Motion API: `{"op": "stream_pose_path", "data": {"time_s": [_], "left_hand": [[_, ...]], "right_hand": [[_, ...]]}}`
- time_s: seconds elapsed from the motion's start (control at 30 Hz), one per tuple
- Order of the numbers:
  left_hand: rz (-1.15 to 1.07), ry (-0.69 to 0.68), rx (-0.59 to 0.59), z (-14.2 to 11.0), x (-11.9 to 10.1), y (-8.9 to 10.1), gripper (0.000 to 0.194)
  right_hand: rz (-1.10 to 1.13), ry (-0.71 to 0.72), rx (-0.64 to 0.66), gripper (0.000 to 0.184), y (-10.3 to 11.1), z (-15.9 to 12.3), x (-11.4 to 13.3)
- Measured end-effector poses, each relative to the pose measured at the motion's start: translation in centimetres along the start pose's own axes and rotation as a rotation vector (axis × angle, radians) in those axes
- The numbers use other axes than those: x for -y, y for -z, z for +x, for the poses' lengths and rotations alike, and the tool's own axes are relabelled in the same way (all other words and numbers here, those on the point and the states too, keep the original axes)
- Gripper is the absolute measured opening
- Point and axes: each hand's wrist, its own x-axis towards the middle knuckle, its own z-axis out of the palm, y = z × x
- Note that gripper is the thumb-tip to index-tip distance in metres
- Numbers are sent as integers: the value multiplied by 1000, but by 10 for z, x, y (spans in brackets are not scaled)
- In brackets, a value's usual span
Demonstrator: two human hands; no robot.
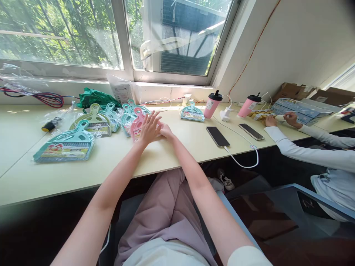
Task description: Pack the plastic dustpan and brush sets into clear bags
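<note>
A small pink dustpan (136, 123) in clear wrapping is under and between my hands on the table. My left hand (150, 128) lies over its right part with the fingers stretched out and spread. Beside it, my right hand (166, 132) is closed at the dustpan's right edge; its fingertips are partly hidden. Just behind the pink one is a turquoise dustpan (127, 111). To the left are an olive-green dustpan (95, 120), a blue dustpan (111, 112) and, nearer the front edge, a wrapped turquoise dustpan with brush (68, 144).
Another turquoise set (192, 112) lies right of my hands, near a pink cup (213, 106), a charger (225, 113) and a phone (217, 136) with a white cable. A screwdriver (50, 125) lies far left. At right, a co-worker's hands (271, 120) work near boxes (294, 107).
</note>
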Motion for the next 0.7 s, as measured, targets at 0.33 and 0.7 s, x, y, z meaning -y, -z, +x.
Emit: {"op": "stream_pose_path", "data": {"time_s": [0.33, 0.7], "left_hand": [[251, 337, 240, 9, 90, 0, 78], [286, 344, 172, 47, 134, -18, 76]], "right_hand": [[-289, 107, -235, 50, 36, 53, -15], [-821, -157, -244, 77, 192, 38, -109]]}}
